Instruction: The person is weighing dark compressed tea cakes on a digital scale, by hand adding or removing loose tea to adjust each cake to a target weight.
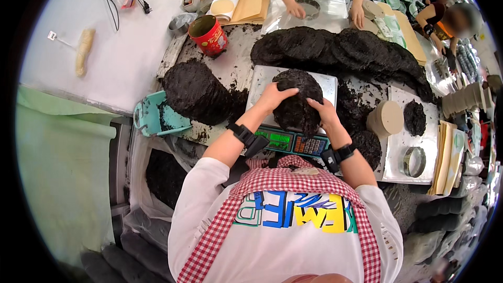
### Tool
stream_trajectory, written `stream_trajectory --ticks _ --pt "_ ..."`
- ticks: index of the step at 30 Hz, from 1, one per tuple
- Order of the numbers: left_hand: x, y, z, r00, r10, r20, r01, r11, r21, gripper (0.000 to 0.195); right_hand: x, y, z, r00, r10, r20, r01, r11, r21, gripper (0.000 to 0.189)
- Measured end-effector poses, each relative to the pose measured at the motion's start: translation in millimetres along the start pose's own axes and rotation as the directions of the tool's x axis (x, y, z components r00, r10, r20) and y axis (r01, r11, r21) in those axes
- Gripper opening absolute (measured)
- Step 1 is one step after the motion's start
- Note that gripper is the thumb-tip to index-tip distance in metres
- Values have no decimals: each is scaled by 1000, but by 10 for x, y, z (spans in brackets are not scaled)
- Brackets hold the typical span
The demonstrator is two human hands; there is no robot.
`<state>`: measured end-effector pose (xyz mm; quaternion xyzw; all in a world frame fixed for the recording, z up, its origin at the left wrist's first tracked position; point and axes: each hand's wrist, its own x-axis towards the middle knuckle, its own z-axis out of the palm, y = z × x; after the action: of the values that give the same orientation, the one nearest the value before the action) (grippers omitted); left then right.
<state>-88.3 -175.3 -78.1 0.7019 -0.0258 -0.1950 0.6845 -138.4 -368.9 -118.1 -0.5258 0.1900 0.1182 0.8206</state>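
Both my hands grip a round lump of dark, fibrous material (296,106) over the steel pan of a digital scale (263,82). My left hand (276,96) holds its left side, thumb across the top. On its right side lies my right hand (324,113), with part of the fingers hidden. Whether the lump touches the pan cannot be told. The scale's lit display and keypad (310,145) face me. A thick stack of the same dark material (196,92) stands to the left, and a long row of dark round cakes (334,49) lies behind the scale.
Left are a red tin (208,35) and a teal scoop (178,120). Right are a stack of beige discs (387,118), a dark cake (415,118) and a metal ring (414,162) on a sheet. Across the table, a co-worker's hands (296,10) are near another metal ring (308,8).
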Motion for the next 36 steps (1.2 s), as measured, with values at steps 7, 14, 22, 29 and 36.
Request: stream_trajectory --ticks 7,14,22,29,36 --pt "317 -692 -300 959 164 -230 -96 955 281 45 -358 50 -1739 990 83 -115 -20 885 466 35" --pt "454 -553 996 997 71 40 -75 991 108 56 -137 543 -1446 939 -74 -335 238 844 481 35" --pt "120 -392 -753 837 -53 -545 -209 889 -408 39 361 -252 -838 977 -195 -87 193 981 -38 33" --pt "-693 -254 -1205 602 -181 -778 -191 913 -361 39 167 -811 -1472 966 -255 -44 210 672 710 48" --pt "-265 49 40 954 288 -79 -231 880 416 40 -443 -665 -98 939 -170 299 279 884 -375 44"
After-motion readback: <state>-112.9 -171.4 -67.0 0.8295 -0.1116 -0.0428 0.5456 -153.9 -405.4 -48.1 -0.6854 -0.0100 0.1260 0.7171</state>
